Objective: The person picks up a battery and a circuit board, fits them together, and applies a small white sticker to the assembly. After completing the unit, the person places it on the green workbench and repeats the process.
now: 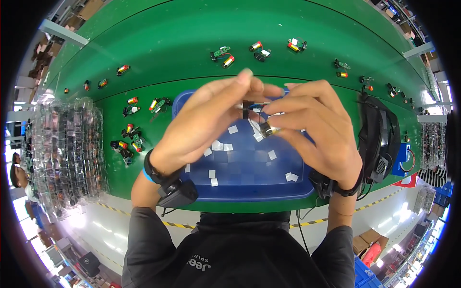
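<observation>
Over the blue tray [240,193], my two hands work close together on one small electronic assembly. My left hand [201,122] is closed on its dark circuit-board part [247,110], which its fingers largely hide. In the fingertips of my right hand [319,127] is a small cylindrical battery [268,129], its dark end facing left. Thin wires run between battery and board part. Below lie several small white squares [272,154] scattered on the tray's bottom.
Battery-and-board assemblies [222,55] lie spread along the green table [168,33] at the back, with more at the left [133,108]. Stacked clear plastic trays [69,153] stand at far left. A black bag [379,139] sits right of the tray.
</observation>
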The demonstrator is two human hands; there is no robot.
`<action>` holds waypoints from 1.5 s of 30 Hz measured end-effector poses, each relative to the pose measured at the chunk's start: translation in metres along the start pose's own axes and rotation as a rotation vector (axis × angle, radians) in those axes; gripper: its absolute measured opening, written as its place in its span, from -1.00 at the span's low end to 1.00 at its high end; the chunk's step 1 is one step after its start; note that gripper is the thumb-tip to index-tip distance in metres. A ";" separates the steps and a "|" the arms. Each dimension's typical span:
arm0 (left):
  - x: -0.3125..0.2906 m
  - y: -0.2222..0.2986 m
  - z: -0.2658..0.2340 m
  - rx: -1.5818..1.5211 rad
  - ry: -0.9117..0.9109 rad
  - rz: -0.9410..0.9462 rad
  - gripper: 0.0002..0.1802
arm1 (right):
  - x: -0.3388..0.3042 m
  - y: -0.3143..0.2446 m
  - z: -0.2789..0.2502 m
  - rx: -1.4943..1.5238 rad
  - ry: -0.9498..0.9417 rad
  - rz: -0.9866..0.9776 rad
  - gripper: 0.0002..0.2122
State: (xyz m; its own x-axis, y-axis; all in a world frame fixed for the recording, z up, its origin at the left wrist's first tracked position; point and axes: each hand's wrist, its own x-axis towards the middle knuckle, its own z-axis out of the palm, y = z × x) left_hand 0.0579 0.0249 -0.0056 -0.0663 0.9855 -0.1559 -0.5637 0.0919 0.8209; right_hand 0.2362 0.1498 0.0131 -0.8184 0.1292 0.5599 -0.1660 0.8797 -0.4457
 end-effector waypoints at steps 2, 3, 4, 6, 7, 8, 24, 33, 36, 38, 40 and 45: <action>-0.001 0.012 -0.002 0.291 0.056 0.149 -0.59 | -0.002 0.003 -0.003 0.031 0.030 0.021 -0.75; 0.000 0.015 -0.002 0.436 0.084 0.223 -0.60 | -0.002 0.004 -0.004 0.046 0.045 0.032 -0.75; -0.002 0.016 -0.001 0.436 0.086 0.222 -0.60 | -0.002 0.003 -0.004 0.048 0.045 0.032 -0.75; -0.010 0.015 0.004 0.537 0.092 0.170 -0.64 | 0.000 0.000 -0.008 0.024 0.076 0.046 -0.75; -0.012 0.015 0.005 0.587 0.096 0.143 -0.65 | 0.001 0.000 -0.008 0.012 0.091 0.052 -0.74; -0.011 0.015 0.004 0.586 0.098 0.142 -0.65 | 0.001 0.000 -0.008 0.014 0.090 0.052 -0.74; -0.005 0.017 0.013 0.438 -0.021 -0.060 -0.64 | 0.000 -0.002 -0.006 -0.323 0.117 -0.043 -0.73; -0.010 0.005 0.019 0.435 0.063 0.004 -0.66 | 0.003 -0.005 -0.005 -0.289 0.118 -0.087 -0.76; -0.010 -0.001 0.019 0.439 0.080 0.098 -0.67 | 0.006 -0.005 -0.002 -0.262 0.152 -0.103 -0.72; -0.009 -0.005 0.018 0.351 0.072 0.228 -0.67 | 0.010 -0.013 -0.004 -0.298 0.234 -0.034 -0.70; -0.007 -0.008 0.015 0.312 0.068 0.298 -0.67 | 0.010 -0.015 -0.006 -0.315 0.281 -0.005 -0.68; -0.004 -0.010 0.008 0.276 0.046 0.487 -0.67 | -0.004 -0.014 -0.003 0.104 0.349 0.225 -0.71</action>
State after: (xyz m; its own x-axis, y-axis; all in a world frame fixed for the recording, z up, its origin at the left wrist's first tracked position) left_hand 0.0699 0.0213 -0.0086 -0.3040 0.9169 0.2587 -0.2229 -0.3325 0.9164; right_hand 0.2431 0.1383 0.0190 -0.6087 0.4757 0.6349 -0.0735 0.7630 -0.6422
